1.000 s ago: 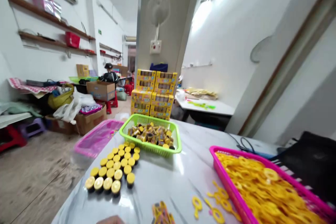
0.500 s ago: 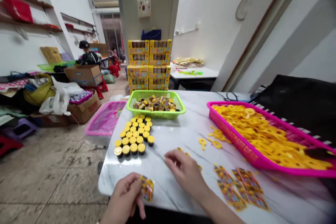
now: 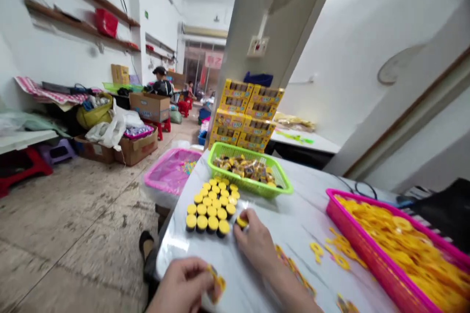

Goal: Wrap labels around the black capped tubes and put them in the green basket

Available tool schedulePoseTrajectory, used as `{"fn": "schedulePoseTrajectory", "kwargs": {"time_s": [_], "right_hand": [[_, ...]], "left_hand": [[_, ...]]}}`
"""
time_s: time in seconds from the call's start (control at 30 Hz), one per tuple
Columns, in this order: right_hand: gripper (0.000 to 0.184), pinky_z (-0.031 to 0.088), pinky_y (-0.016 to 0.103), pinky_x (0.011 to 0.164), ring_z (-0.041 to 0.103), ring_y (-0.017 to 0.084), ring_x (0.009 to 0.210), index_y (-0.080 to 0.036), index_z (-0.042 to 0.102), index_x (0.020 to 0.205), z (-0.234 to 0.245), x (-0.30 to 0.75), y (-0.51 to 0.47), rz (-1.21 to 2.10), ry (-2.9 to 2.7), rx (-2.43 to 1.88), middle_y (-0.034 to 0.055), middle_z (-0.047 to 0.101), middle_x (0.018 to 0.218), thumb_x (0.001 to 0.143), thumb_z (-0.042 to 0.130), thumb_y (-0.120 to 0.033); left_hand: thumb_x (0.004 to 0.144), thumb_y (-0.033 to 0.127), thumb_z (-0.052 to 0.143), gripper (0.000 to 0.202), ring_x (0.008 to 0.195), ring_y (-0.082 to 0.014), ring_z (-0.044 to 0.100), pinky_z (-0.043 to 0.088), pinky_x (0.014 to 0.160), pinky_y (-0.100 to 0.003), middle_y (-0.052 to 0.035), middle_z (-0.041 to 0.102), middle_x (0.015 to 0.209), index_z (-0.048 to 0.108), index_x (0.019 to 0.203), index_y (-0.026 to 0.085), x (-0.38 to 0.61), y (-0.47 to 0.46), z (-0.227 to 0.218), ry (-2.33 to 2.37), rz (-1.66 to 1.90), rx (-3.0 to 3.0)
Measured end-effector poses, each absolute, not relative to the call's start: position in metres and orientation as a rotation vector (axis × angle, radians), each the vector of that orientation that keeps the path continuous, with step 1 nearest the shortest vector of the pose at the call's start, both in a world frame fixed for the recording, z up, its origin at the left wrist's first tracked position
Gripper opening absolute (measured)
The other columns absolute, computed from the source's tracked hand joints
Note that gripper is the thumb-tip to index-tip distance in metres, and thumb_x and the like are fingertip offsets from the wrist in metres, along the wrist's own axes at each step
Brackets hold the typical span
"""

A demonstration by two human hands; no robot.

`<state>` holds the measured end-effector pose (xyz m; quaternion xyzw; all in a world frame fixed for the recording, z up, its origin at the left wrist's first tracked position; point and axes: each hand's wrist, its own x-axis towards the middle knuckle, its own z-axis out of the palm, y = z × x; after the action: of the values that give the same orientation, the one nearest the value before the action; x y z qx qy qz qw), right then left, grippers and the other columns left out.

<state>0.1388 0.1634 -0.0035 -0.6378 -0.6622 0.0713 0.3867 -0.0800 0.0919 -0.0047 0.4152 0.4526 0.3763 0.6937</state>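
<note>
My left hand (image 3: 185, 283) is low at the table's near edge, its thumb and fingers pinched on a small printed plastic packet (image 3: 218, 282). Farther forward, my right hand (image 3: 256, 244) has its fingers closed around a small yellow-lidded tub (image 3: 241, 222). That tub is just right of a cluster of similar dark tubs with yellow lids (image 3: 212, 211), standing upright in rough rows. More printed packets (image 3: 293, 269) lie partly hidden behind my right forearm. Loose yellow ring-shaped plastic pieces (image 3: 340, 261) are scattered to the right.
Behind the tubs stands a green basket (image 3: 286, 187) of wrapped tubs. A pink basket (image 3: 354, 247) heaped with yellow pieces is on the right. Left of the table is a pink tub (image 3: 161, 181). Stacked yellow boxes (image 3: 229, 120) stand beyond; a person (image 3: 161, 85) sits far back.
My right hand has moved forward and closed on a yellow-lidded tub beside the cluster. My left hand still holds the packet. The view has turned left and tilted.
</note>
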Motion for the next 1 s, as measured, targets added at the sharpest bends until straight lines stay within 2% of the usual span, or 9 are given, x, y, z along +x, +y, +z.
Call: {"fn": "schedulePoseTrajectory", "kwargs": {"time_s": [0.07,0.17,0.27,0.37,0.57,0.67,0.73,0.87,1.0], "right_hand": [[0.021,0.055,0.035,0.071,0.069,0.022,0.077,-0.022,0.059,0.093,0.004,0.141,0.15,0.444,-1.554,-1.528,0.004,0.073,0.085,0.074,0.065,-0.03],[0.034,0.059,0.037,0.082,0.073,0.022,0.09,-0.02,0.067,0.1,0.013,0.145,0.131,0.902,-1.293,-1.367,0.0078,0.077,0.1,0.071,0.077,-0.034],[0.034,0.061,0.04,0.086,0.075,0.022,0.089,-0.02,0.072,0.098,0.014,0.147,0.114,1.073,-1.107,-1.319,0.0082,0.078,0.102,0.069,0.083,-0.033],[0.032,0.062,0.04,0.086,0.076,0.022,0.09,-0.02,0.072,0.099,0.013,0.147,0.103,1.093,-1.068,-1.307,0.0083,0.079,0.102,0.072,0.083,-0.035],[0.025,0.061,0.038,0.091,0.074,0.023,0.105,-0.022,0.072,0.107,0.011,0.151,0.1,0.979,-1.334,-1.312,0.0096,0.076,0.117,0.082,0.071,-0.027],[0.024,0.06,0.041,0.096,0.073,0.024,0.106,-0.023,0.075,0.104,0.005,0.155,0.097,0.687,-1.63,-1.36,0.0071,0.078,0.11,0.083,0.064,-0.017],[0.035,0.057,0.042,0.102,0.071,0.023,0.112,-0.025,0.074,0.113,-0.002,0.156,0.095,0.448,-1.86,-1.377,0.0069,0.076,0.117,0.086,0.056,-0.011],[0.05,0.051,0.042,0.113,0.061,0.022,0.13,-0.024,0.057,0.142,-0.018,0.149,0.093,0.204,-2.109,-1.359,0.0093,0.062,0.143,0.095,0.046,-0.011],[0.052,0.05,0.042,0.114,0.059,0.023,0.133,-0.025,0.048,0.15,-0.027,0.143,0.094,0.083,-2.128,-1.379,0.01,0.058,0.147,0.099,0.044,-0.014]], "left_hand": [[0.074,0.05,0.077,0.038,0.038,-0.0034,0.033,0.018,0.04,-0.02,-0.0034,0.065,0.058,0.073,0.074,0.012,-0.083,0.092,0.006,1.026,0.898,0.884],[0.068,0.048,0.083,0.041,0.039,-0.0027,0.033,0.016,0.039,-0.017,0.0015,0.056,0.05,0.071,0.078,0.01,-0.082,0.102,0.014,0.985,0.942,0.688],[0.06,0.045,0.088,0.046,0.038,-0.0006,0.034,0.01,0.037,-0.016,-0.0001,0.062,0.06,0.069,0.081,0.01,-0.075,0.112,0.014,0.951,0.953,0.555],[0.06,0.044,0.088,0.045,0.038,-0.0012,0.036,0.008,0.037,-0.016,0.0018,0.059,0.056,0.068,0.083,0.01,-0.063,0.115,0.011,0.912,0.947,0.512],[0.063,0.05,0.086,0.049,0.041,-0.0027,0.041,0.01,0.035,-0.016,-0.0005,0.062,0.061,0.064,0.082,0.011,-0.049,0.116,0.007,0.887,0.96,0.475],[0.066,0.049,0.084,0.046,0.04,-0.0034,0.041,0.01,0.035,-0.016,0.002,0.057,0.056,0.063,0.081,0.012,-0.052,0.116,0.006,0.886,0.967,0.481],[0.068,0.048,0.083,0.043,0.04,-0.0031,0.039,0.01,0.035,-0.016,0.0025,0.056,0.054,0.063,0.083,0.012,-0.054,0.115,0.007,0.892,0.96,0.498],[0.07,0.047,0.082,0.04,0.037,-0.0021,0.034,0.009,0.036,-0.016,0.0038,0.054,0.048,0.062,0.079,0.013,-0.058,0.113,0.009,0.888,0.927,0.52],[0.072,0.045,0.08,0.036,0.036,-0.0021,0.034,0.008,0.036,-0.017,0.004,0.052,0.047,0.064,0.079,0.013,-0.058,0.114,0.009,0.873,0.911,0.499]]}}
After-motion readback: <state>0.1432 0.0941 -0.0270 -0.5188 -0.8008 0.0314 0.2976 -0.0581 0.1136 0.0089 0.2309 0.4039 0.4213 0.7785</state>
